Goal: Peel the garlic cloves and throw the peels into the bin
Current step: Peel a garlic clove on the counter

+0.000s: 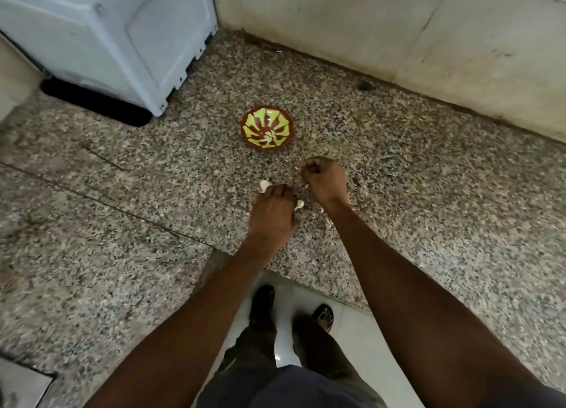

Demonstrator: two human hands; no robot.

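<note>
1. Head view. Speckled granite tabletop (398, 193), polished, pink-grey-black grain, with a straight front edge over a pale tiled floor (361, 331).
2. Small round bowl (267, 127) on the tabletop: glossy, red-brown rim, yellow-green petal pattern inside, a few pale garlic cloves (269, 137) at its bottom.
3. White appliance (116, 39), smooth moulded plastic panels, stands at the back left corner. Pale tiled wall (398, 30) behind, smudged.
4. Left hand (271, 214) lies knuckles-up, fingertips down on the tabletop, pressing or pinching at papery white garlic peel (265, 185); another whitish piece (299, 204) sits just beside its thumb side. Whether the fingers truly clasp anything, cannot tell.
5. Right hand (323, 179) is curled into a loose fist near the bowl, fingertips pinching a tiny white scrap (297, 169), peel or clove unclear.
6. Both forearms bare, extended forward and converging. Sandalled feet (323, 315) visible below on the floor.
</note>
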